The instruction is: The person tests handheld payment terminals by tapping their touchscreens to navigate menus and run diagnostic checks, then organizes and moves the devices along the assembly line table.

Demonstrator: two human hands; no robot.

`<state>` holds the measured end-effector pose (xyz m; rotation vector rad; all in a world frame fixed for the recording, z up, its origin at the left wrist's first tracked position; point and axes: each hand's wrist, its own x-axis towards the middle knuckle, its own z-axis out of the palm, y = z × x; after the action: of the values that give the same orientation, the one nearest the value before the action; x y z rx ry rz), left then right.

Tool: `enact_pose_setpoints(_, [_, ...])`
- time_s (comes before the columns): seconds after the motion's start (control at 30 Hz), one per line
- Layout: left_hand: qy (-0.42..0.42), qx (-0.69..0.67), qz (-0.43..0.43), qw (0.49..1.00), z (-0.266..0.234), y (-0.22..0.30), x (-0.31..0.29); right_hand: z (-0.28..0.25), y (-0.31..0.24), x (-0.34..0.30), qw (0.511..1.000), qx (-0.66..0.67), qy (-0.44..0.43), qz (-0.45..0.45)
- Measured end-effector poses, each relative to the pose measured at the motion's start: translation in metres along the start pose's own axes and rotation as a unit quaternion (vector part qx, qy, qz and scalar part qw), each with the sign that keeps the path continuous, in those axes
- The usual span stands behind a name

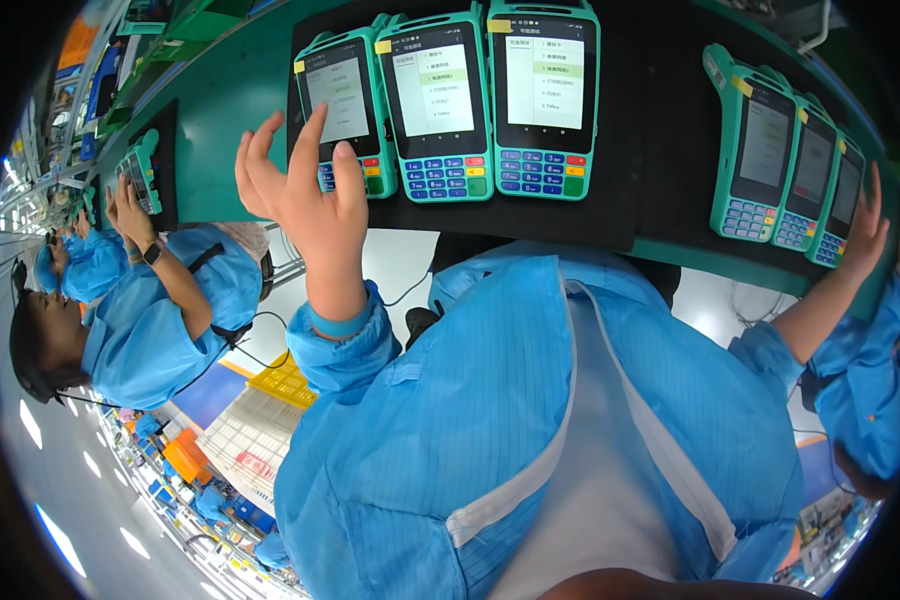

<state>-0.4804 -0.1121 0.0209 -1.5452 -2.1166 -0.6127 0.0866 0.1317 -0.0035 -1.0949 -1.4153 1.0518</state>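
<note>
Three teal payment terminals (440,105) lie side by side on a black mat (650,190) on the worktop, screens lit. The left hand (305,195), grip released, hovers at the leftmost keypad; the right hand (863,235) rests open-fingered against another trio (790,170).

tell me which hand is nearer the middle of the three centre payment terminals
Left. The left hand is at the left terminal, just beside the middle terminal; the right hand is far off at the right-hand terminals.
</note>
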Motion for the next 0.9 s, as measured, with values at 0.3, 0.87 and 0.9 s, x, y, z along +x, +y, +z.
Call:
enact_pose_setpoints(0.3, [-0.013, -0.012, 0.021, 1.000, 0.016, -0.004, 0.017, -0.009, 0.005, 0.002, 1.000, -0.021, -0.014, -0.010])
enact_pose_setpoints(0.87, [-0.059, -0.063, 0.106, 0.991, 0.013, 0.051, 0.028, -0.012, 0.006, -0.001, 0.999, -0.027, -0.018, -0.021])
enact_pose_setpoints(0.9, [-0.058, -0.068, 0.110, 0.990, 0.013, 0.053, 0.031, -0.015, 0.007, -0.001, 1.000, 0.008, -0.015, 0.011])
